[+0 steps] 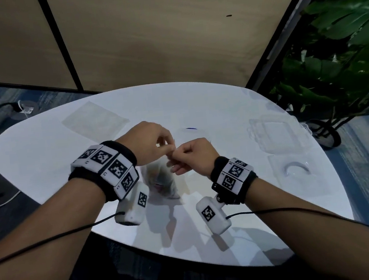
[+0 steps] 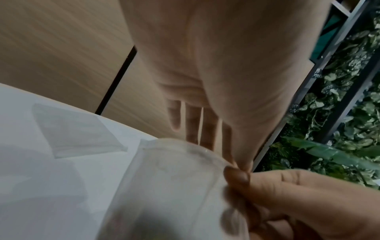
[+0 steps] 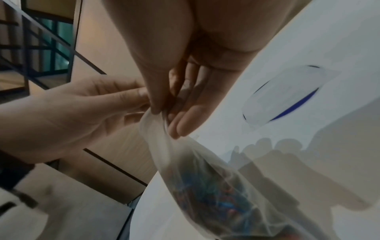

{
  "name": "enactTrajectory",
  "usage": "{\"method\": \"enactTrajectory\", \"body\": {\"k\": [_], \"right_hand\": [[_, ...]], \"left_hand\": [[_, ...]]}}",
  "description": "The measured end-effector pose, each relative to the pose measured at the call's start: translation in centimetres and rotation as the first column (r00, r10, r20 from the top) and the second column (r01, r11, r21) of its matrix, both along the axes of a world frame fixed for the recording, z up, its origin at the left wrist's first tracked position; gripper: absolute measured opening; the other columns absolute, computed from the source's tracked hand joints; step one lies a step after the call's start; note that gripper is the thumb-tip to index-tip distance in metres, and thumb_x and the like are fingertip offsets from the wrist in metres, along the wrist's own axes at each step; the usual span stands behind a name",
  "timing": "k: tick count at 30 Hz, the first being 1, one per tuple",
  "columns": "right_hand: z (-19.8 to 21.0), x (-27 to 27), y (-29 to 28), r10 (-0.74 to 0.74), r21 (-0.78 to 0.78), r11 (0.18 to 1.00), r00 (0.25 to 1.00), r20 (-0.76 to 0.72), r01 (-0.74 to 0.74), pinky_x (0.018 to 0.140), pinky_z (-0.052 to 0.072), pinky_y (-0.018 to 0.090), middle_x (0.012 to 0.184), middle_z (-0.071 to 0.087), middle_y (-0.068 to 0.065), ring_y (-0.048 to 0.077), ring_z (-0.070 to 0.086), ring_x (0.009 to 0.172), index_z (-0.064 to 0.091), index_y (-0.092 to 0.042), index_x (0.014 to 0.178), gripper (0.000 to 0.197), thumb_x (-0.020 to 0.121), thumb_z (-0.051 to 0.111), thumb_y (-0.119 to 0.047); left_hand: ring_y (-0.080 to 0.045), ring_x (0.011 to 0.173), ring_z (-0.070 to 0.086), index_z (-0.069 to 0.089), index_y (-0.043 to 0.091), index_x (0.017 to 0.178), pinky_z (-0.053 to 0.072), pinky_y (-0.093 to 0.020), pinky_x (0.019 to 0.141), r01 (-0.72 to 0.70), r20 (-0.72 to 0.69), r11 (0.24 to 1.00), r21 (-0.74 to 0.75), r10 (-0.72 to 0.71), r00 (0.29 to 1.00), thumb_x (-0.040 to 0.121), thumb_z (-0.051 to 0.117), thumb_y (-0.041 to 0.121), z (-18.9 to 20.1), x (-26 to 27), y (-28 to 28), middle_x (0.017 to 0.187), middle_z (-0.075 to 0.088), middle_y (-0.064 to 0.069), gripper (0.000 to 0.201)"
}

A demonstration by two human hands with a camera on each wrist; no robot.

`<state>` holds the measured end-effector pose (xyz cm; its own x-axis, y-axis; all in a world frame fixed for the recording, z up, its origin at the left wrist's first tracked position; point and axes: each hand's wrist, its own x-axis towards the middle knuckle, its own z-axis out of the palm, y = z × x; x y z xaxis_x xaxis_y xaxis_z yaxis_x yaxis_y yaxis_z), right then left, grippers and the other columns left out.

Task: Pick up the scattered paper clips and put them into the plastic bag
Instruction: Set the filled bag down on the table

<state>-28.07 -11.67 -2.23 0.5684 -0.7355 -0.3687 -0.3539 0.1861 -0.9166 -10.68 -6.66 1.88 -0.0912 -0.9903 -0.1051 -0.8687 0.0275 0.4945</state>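
Above the middle of the rounded white table [image 1: 41,142], the left hand [image 1: 149,141] and right hand [image 1: 192,155] pinch the mouth of the clear plastic bag [image 3: 185,162] between fingertips, coloured paper clips [image 3: 216,203] hanging below them, a flat clear bag [image 1: 94,121] lying beyond.

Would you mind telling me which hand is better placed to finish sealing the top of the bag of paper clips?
Probably the right hand: its thumb and fingers already pinch the top edge of the bag. The left hand pinches the same edge beside it and can hold it steady.
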Motion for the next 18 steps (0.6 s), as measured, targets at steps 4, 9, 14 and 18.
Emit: {"method": "enactTrajectory", "body": {"k": [4,9,14,18], "right_hand": [[-0.2,-0.2,0.2,-0.045,0.056,0.998,0.998,0.052,0.042,0.065,0.059,0.029,0.081,0.073,0.023,0.025,0.071,0.067,0.07,0.012,0.086,0.026,0.086,0.072,-0.013],[-0.9,-1.1,-0.4,-0.096,0.161,0.984,0.991,0.089,0.08,0.064,0.059,0.027,0.083,0.071,0.023,0.022,0.069,0.064,0.067,0.015,0.091,0.029,0.087,0.071,-0.014],[-1.9,-2.6,-2.6,-0.238,0.237,0.946,0.97,0.038,0.223,0.063,0.061,0.029,0.085,0.07,0.023,0.02,0.069,0.06,0.066,0.006,0.083,0.022,0.088,0.071,-0.015],[-2.7,-3.3,-4.5,-0.188,0.181,0.962,0.978,-0.094,0.203,0.066,0.062,0.036,0.087,0.071,0.017,0.024,0.07,0.064,0.066,-0.001,0.083,0.021,0.094,0.063,-0.019]], "left_hand": [[-0.014,0.097,0.053,0.074,0.029,0.096,0.046,-0.034,0.091,0.047,0.022,0.998,-0.032,-0.047,0.999,0.094,0.062,0.036,-1.0,-0.1,-0.4,0.095,0.057,0.006,0.013],[-0.015,0.104,0.045,0.073,0.025,0.101,0.041,-0.034,0.098,0.044,0.035,0.997,-0.069,-0.041,0.999,0.096,0.06,0.036,-2.7,0.2,-0.7,0.107,0.054,0.002,0.018],[-0.015,0.104,0.041,0.072,0.022,0.104,0.041,-0.037,0.102,-0.099,0.085,0.994,-0.054,0.104,0.991,0.098,0.057,0.035,-4.1,2.4,-1.6,0.106,0.051,0.002,0.021],[-0.024,0.114,0.05,0.07,0.023,0.112,0.043,-0.041,0.103,-0.176,0.119,0.984,-0.003,0.175,0.977,0.1,0.052,0.034,-5.5,3.8,-2.9,0.112,0.056,-0.003,0.024]]}}
